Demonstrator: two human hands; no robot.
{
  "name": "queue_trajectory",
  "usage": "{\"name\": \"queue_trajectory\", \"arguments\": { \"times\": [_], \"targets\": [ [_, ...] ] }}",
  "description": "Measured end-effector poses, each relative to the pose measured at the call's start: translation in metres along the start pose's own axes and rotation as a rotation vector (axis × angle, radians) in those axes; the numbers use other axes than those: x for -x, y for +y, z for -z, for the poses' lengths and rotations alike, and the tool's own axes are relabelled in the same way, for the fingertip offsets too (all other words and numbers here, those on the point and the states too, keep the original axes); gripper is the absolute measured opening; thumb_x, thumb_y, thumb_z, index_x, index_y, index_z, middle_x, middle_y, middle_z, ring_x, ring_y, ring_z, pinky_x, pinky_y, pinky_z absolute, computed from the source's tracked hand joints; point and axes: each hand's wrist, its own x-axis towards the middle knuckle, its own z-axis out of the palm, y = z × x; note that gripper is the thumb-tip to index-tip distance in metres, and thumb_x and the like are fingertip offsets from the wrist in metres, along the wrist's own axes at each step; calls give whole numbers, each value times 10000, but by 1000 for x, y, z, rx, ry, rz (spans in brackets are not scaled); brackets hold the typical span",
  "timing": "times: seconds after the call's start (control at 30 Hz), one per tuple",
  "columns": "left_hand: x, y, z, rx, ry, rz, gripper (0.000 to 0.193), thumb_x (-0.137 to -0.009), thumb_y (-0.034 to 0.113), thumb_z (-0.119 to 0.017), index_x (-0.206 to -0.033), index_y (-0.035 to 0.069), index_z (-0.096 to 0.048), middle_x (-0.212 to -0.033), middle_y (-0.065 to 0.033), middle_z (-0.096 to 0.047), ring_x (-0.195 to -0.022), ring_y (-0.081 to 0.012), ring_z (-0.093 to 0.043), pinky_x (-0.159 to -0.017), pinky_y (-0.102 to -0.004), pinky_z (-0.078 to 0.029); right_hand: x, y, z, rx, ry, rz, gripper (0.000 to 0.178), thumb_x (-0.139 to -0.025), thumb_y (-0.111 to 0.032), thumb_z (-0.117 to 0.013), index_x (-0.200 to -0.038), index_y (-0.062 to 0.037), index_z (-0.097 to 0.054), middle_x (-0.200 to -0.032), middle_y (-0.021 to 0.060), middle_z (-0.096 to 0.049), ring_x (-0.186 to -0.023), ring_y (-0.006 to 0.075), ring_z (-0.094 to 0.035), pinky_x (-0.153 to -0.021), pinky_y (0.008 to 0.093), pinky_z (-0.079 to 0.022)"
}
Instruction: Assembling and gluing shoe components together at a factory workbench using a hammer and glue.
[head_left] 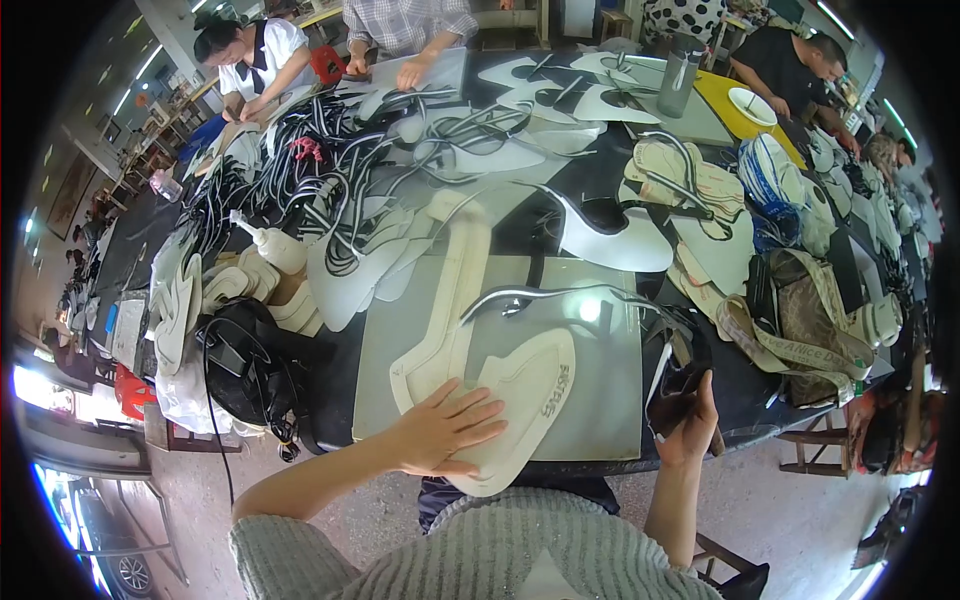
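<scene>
My left hand (455, 430) lies flat with its fingers spread on a cream curved template (535, 395), which rests on a translucent grey board (608, 410). Beside that template, a long cream angled template (450, 300) reaches toward the far edge of the board. Past the board's right edge, my right hand (690, 425) is closed round a dark, glossy bent piece (675, 390); its exact kind is unclear. A thin black-and-white strip (575, 291) arcs across the board toward that piece. Just beyond lies a white curved cut piece (620, 240).
Heaped black-and-white strips (330, 140) cover the far left. A white squeeze bottle (275, 247) and a black bag (250, 360) stand at the left. Templates (690, 185), a patterned strap bag (810, 310) and a grey tumbler (680, 75) sit rightward. Several people work around the table.
</scene>
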Motion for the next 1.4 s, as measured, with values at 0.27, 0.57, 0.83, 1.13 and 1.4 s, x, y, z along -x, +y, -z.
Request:
{"name": "queue_trajectory", "arguments": {
  "times": [0.27, 0.57, 0.83, 1.13, 1.4],
  "targets": [
    [-97, 58, -7, -84, 370, 326, 696, -942, 547, -452, -1471, 106, -347, -1504, -159, -346, -1403, -327, -297, -1119, -557, -213, 12, -2, -19, -62, -382, 58, 372, -1037, -268, -383, -1180, -23, -624, -1136, 140, -682, -1082, 263, -643, -952, 415, -510],
    [-161, -45, 34, 400, 1019, 603, 651, -847, 303, -713, -1361, 24, -429, -1159, -206, -634, -994, -342, -656, -828, -398, -530, 22, -28, -37, -139, -653, 224, 314, -1020, -235, -420, -1114, -4, -611, -1068, 80, -669, -1079, 218, -602, -918, 404, -495],
    [-179, -215, 105, 126, 480, 990, 641, -778, 279, -725, -1326, 60, -473, -1155, -136, -644, -1108, -292, -606, -930, -413, -469, 37, -17, -13, 131, -253, 227, 454, -962, -66, -463, -1412, -71, -407, -1293, 122, -566, -1170, 268, -570, -968, 418, -498],
    [-118, -93, 101, 947, 793, 508, 775, -841, 453, -720, -1392, 3, -411, -1316, -165, -557, -1206, -279, -544, -992, -419, -461, 10, 24, -21, 374, -135, 72, 421, -956, 13, -475, -1367, -67, -426, -1341, 102, -531, -1216, 237, -543, -1018, 373, -456],
    [-78, -5, 60, 1485, 707, 416, 428, -927, 238, -649, -1257, -4, -521, -1084, -78, -636, -955, -150, -621, -757, -282, -532, 6, 59, -39, 477, -340, -223, 599, -893, 46, -547, -1453, -50, -358, -1244, 95, -595, -1095, 195, -612, -917, 336, -499]
  ]
}}
